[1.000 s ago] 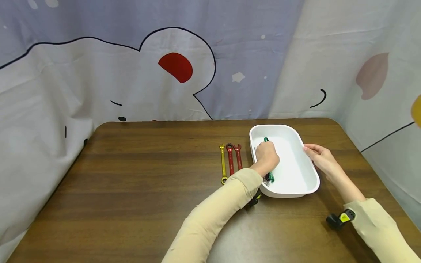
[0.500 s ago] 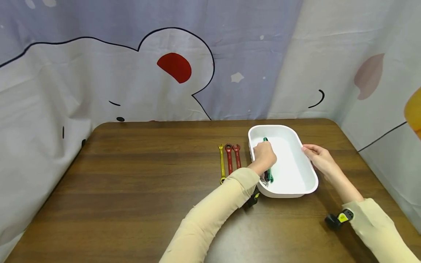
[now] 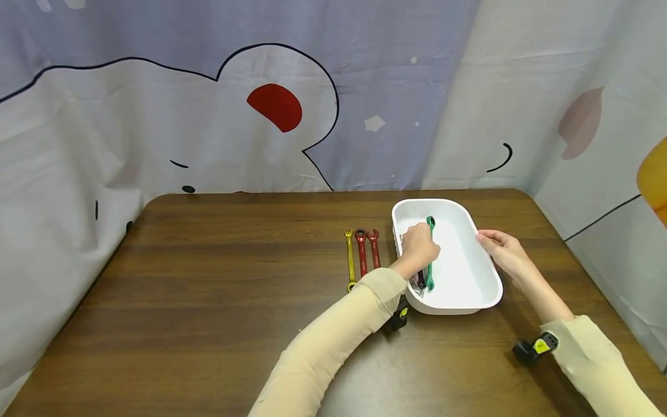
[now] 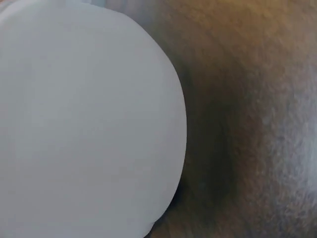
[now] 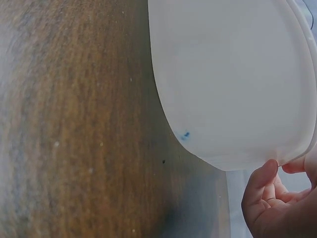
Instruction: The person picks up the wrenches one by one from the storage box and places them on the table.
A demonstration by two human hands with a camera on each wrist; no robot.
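Observation:
A white plastic tray stands at the right of the table. My left hand reaches over its left wall, fingers curled down at a green combination wrench that lies lengthwise inside. Those fingertips are hidden under the hand. Left of the green wrench lie a black wrench and a silver one, partly covered by the hand. My right hand pinches the tray's right rim between thumb and fingers; the right wrist view shows this hand at the rim too. In the left wrist view the tray's outer wall fills the left side.
Left of the tray, a yellow wrench and two red wrenches, one with a ring end and one with an open end, lie side by side on the brown wooden table. A patterned curtain hangs behind.
The green wrench's far end has swung right, so it now lies straighter along the tray. My left hand has shifted only slightly; the right hand stays on the rim.

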